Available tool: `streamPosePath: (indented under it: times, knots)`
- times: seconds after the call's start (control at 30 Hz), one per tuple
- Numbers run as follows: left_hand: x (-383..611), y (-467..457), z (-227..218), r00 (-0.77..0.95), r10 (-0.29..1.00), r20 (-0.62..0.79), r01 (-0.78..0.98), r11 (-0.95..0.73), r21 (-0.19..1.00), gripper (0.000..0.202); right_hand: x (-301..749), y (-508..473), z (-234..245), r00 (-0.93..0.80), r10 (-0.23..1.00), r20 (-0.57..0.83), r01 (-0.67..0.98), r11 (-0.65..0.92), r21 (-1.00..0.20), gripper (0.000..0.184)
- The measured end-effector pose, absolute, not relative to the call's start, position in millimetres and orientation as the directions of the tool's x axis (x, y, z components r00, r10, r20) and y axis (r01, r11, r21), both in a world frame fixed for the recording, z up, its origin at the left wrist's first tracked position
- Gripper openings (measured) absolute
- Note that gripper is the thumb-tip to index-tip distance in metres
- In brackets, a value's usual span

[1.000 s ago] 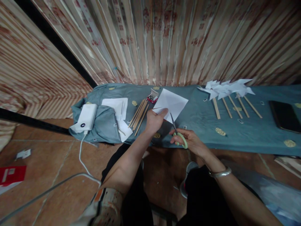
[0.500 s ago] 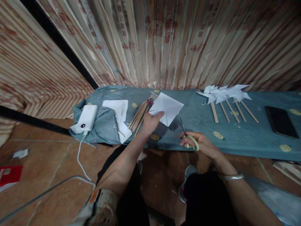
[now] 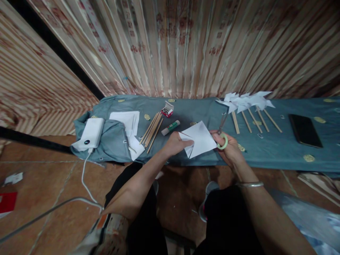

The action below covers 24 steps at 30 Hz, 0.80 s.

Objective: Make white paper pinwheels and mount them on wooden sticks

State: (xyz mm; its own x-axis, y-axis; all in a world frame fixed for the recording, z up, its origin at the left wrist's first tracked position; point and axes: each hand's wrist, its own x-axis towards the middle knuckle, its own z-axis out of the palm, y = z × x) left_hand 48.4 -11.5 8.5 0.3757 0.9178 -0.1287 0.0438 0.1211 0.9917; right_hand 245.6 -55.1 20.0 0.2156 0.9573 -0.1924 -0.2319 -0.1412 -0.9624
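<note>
My left hand (image 3: pixel 176 143) pinches a square sheet of white paper (image 3: pixel 201 141), thumb on top; slits run in from its left and lower-left corners. My right hand (image 3: pixel 228 147) is closed around scissors (image 3: pixel 223 132) with pale green handles, blades pointing up and away from the paper. Its fingertips are at the sheet's right corner; whether they grip it I cannot tell. Behind the paper lies a glue stick (image 3: pixel 170 128). Left of it are several wooden sticks (image 3: pixel 152 131) and a small open red box (image 3: pixel 167 110) with small shiny pieces inside.
White paper pinwheels (image 3: pixel 245 102) on wooden sticks lie at the back right, with a black phone (image 3: pixel 305 130) beyond them. At left are loose paper sheets (image 3: pixel 129 122) and a white power bank (image 3: pixel 92 134) with a cable (image 3: pixel 84 177). A patterned curtain (image 3: pixel 170 49) hangs behind the cloth-covered surface (image 3: pixel 276 152).
The paper has come nearer to me and turned, uncovering the glue stick and red box. My right hand has risen to the paper's right corner, with the scissors now pointing upward.
</note>
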Motion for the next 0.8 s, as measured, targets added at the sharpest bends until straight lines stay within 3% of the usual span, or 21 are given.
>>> streamPosePath:
  times: [0.23,0.37,0.53,0.67,0.8]
  knots:
    - [50,-11,7,0.415,0.899,-0.142,0.046,0.135,0.990,0.015,245,-53,20,0.170,0.959,-0.228,-0.249,-0.182,-0.951,0.039]
    - [57,-11,17,0.364,0.904,-0.224,-0.121,0.284,0.951,0.025,242,-51,19,0.233,0.951,-0.201,-0.293,-0.128,-0.947,0.035]
    - [74,-25,33,0.368,0.902,-0.227,-0.463,0.389,0.797,0.040,236,-44,19,0.440,0.875,-0.202,-0.420,0.002,-0.907,0.032]
    - [93,-37,34,0.349,0.907,-0.235,-0.473,0.387,0.791,0.037,231,-37,20,0.495,0.847,-0.196,-0.448,0.056,-0.892,0.034]
    - [108,-38,32,0.205,0.933,-0.295,-0.513,0.359,0.780,0.031,225,-35,20,0.466,0.873,-0.143,-0.419,0.076,-0.905,0.034]
